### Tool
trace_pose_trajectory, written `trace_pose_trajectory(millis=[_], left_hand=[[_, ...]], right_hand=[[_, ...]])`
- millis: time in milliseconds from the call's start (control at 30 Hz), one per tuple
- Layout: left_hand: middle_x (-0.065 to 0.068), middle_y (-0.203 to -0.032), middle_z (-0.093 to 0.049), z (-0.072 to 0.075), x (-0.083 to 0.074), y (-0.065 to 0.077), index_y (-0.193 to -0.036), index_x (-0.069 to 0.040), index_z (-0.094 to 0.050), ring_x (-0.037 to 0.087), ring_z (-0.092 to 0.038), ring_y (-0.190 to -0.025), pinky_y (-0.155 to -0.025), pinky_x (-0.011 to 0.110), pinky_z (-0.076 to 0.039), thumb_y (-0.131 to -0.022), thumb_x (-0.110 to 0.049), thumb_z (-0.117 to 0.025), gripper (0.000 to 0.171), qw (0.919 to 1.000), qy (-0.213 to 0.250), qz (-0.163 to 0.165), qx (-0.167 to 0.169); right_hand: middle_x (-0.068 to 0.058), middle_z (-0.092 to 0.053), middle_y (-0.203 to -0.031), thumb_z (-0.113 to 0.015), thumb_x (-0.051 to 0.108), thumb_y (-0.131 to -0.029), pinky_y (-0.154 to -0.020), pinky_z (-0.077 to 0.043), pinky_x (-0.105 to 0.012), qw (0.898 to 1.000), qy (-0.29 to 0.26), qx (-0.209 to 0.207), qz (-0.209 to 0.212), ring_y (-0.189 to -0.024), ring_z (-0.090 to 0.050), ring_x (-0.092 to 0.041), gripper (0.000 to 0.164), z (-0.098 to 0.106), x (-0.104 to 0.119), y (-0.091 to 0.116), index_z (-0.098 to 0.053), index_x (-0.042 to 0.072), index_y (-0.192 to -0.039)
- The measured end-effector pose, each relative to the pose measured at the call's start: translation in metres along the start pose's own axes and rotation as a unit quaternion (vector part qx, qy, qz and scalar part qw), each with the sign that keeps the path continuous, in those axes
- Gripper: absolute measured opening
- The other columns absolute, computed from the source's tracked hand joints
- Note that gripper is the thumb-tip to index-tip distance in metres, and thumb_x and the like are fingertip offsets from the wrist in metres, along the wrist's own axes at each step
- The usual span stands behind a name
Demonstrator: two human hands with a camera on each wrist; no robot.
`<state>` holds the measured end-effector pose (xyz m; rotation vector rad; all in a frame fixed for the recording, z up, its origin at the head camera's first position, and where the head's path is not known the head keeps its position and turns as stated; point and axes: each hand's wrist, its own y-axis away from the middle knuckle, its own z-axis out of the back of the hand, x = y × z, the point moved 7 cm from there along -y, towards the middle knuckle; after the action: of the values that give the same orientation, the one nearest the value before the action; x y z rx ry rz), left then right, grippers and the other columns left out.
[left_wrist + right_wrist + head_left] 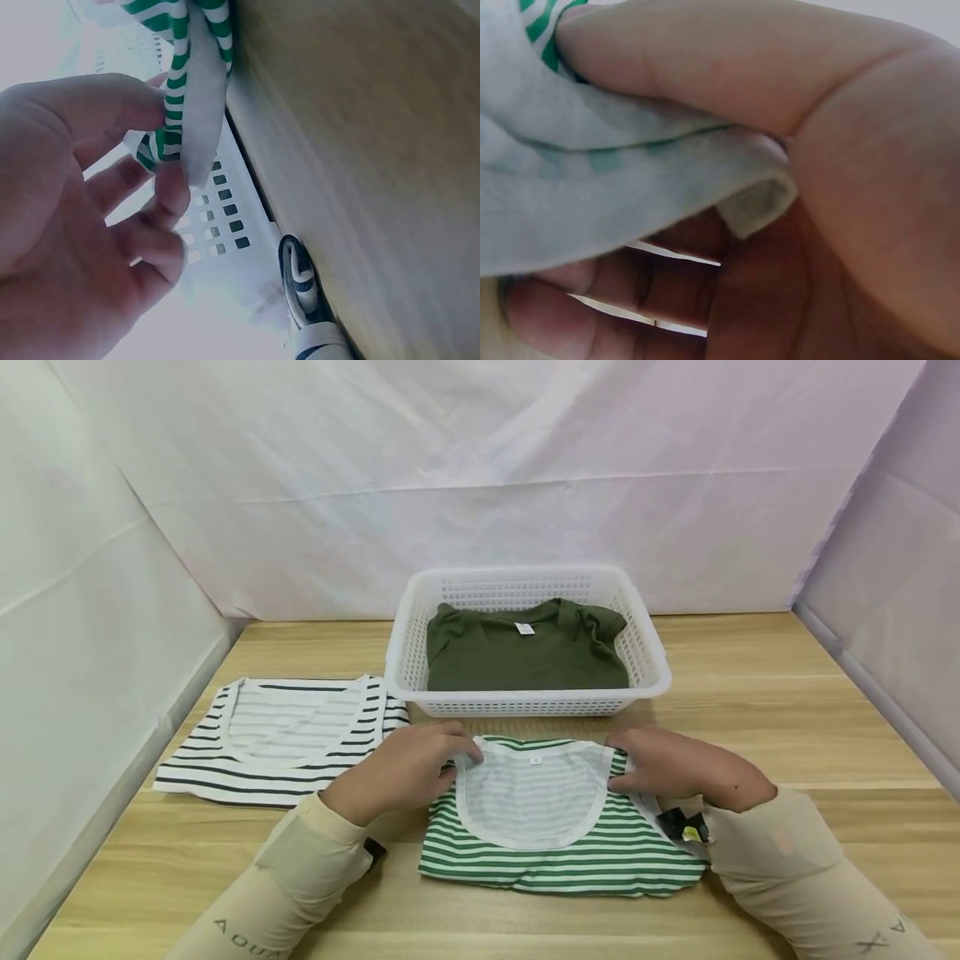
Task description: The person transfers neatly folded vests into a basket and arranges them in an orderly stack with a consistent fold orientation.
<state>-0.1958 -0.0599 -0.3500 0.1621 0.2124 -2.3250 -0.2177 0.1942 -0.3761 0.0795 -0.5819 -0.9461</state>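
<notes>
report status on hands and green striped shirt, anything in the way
Left fingers pinching green striped shirt by one shoulder, right fingers the other. Its lower edge on table. Basket beyond, nothing seen blocking.

Nearest shirt (551, 831) in front of basket (528, 697)

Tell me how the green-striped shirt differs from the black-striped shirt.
Colour: the green-striped shirt has green stripes on white; the black-striped shirt has black ones.
Stripes: the green-striped shirt's are closely set; the black-striped shirt's are more widely spaced.
Handling: the left hand and right hand pinch the green-striped shirt near its neckline; neither grips the black-striped shirt.
Shared: both are folded, with wide, white-edged necklines.
</notes>
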Motion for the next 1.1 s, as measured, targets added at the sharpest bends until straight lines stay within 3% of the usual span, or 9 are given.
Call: trace_pose_trajectory(millis=[100, 167, 333, 500, 600, 733, 933, 1033, 1100], left_hand=[[-0.004, -0.112, -0.070, 0.002, -0.001, -0.001, -0.106, -0.025, -0.076, 0.023, -0.062, -0.108, -0.092, 0.046, -0.047, -0.082, -0.004, -0.073, 0.032, 0.9998, -0.014, -0.012, -0.008], [-0.005, -0.115, -0.070, 0.003, -0.002, -0.001, -0.106, -0.028, -0.075, 0.024, -0.059, -0.110, -0.093, 0.050, -0.042, -0.082, -0.005, -0.072, 0.033, 0.9997, -0.020, -0.011, -0.010], [-0.007, -0.116, -0.070, 0.005, -0.003, -0.002, -0.106, -0.029, -0.074, 0.020, -0.057, -0.113, -0.094, 0.046, -0.039, -0.083, -0.006, -0.073, 0.033, 0.9997, 0.001, -0.017, -0.014], [-0.004, -0.124, -0.067, 0.003, -0.003, -0.004, -0.125, -0.019, -0.064, 0.015, -0.060, -0.120, -0.102, 0.037, -0.049, -0.087, -0.004, -0.073, 0.042, 0.9964, 0.081, -0.024, 0.002], [-0.002, -0.128, -0.065, 0.003, -0.002, -0.004, -0.138, -0.016, -0.055, 0.012, -0.060, -0.120, -0.100, 0.034, -0.051, -0.089, -0.005, -0.072, 0.053, 0.9929, 0.118, -0.007, 0.010], [0.004, -0.128, -0.066, 0.001, -0.001, -0.006, -0.145, -0.009, -0.049, 0.016, -0.062, -0.118, -0.099, 0.036, -0.052, -0.090, -0.006, -0.072, 0.060, 0.9912, 0.132, 0.005, 0.013], [0.004, -0.124, -0.068, -0.005, 0.004, -0.007, -0.129, -0.007, -0.062, 0.017, -0.062, -0.118, -0.101, 0.037, -0.051, -0.090, -0.007, -0.073, 0.040, 0.9817, 0.177, 0.055, 0.042], [0.001, -0.119, -0.065, -0.011, 0.007, -0.005, -0.125, -0.011, -0.060, 0.014, -0.061, -0.112, -0.097, 0.036, -0.051, -0.090, -0.008, -0.073, 0.037, 0.9768, 0.188, 0.081, 0.064], [0.001, -0.116, -0.064, -0.015, 0.008, -0.004, -0.126, -0.012, -0.055, 0.013, -0.060, -0.108, -0.093, 0.035, -0.051, -0.091, -0.009, -0.072, 0.039, 0.9769, 0.182, 0.078, 0.080]], right_hand=[[0.007, -0.059, -0.082, -0.074, 0.027, -0.089, -0.066, -0.044, -0.026, 1.000, 0.000, 0.000, 0.001, -0.074, -0.051, -0.008, 0.018, 0.000, 0.001, 0.000, -0.064, 0.014, -0.097], [0.007, -0.059, -0.083, -0.074, 0.026, -0.089, -0.067, -0.044, -0.027, 1.000, 0.000, 0.000, 0.003, -0.074, -0.051, -0.008, 0.017, 0.000, 0.001, 0.000, -0.064, 0.015, -0.096], [0.007, -0.059, -0.083, -0.073, 0.026, -0.090, -0.067, -0.044, -0.027, 1.000, 0.001, 0.000, 0.006, -0.074, -0.051, -0.008, 0.016, 0.000, 0.001, -0.001, -0.063, 0.016, -0.096], [0.007, -0.059, -0.083, -0.073, 0.027, -0.090, -0.067, -0.044, -0.027, 1.000, 0.000, 0.002, 0.006, -0.074, -0.051, -0.008, 0.017, 0.000, 0.000, -0.001, -0.064, 0.016, -0.097], [0.008, -0.059, -0.083, -0.073, 0.028, -0.090, -0.067, -0.044, -0.027, 1.000, 0.000, 0.001, 0.008, -0.075, -0.051, -0.008, 0.017, -0.001, 0.000, -0.001, -0.064, 0.016, -0.098], [0.008, -0.059, -0.083, -0.073, 0.028, -0.090, -0.067, -0.044, -0.027, 1.000, -0.001, 0.000, 0.008, -0.075, -0.051, -0.008, 0.017, 0.000, -0.001, -0.001, -0.063, 0.016, -0.098], [0.007, -0.060, -0.084, -0.073, 0.028, -0.090, -0.067, -0.044, -0.028, 1.000, -0.002, 0.002, 0.006, -0.076, -0.052, -0.008, 0.018, -0.001, -0.002, -0.002, -0.064, 0.015, -0.100], [0.007, -0.060, -0.086, -0.073, 0.028, -0.090, -0.068, -0.044, -0.028, 1.000, -0.001, 0.002, 0.006, -0.076, -0.052, -0.008, 0.019, -0.001, -0.002, -0.002, -0.064, 0.015, -0.101], [0.007, -0.060, -0.086, -0.073, 0.028, -0.090, -0.067, -0.044, -0.027, 1.000, -0.002, 0.003, 0.006, -0.076, -0.052, -0.008, 0.019, -0.001, -0.002, -0.002, -0.064, 0.015, -0.101]])
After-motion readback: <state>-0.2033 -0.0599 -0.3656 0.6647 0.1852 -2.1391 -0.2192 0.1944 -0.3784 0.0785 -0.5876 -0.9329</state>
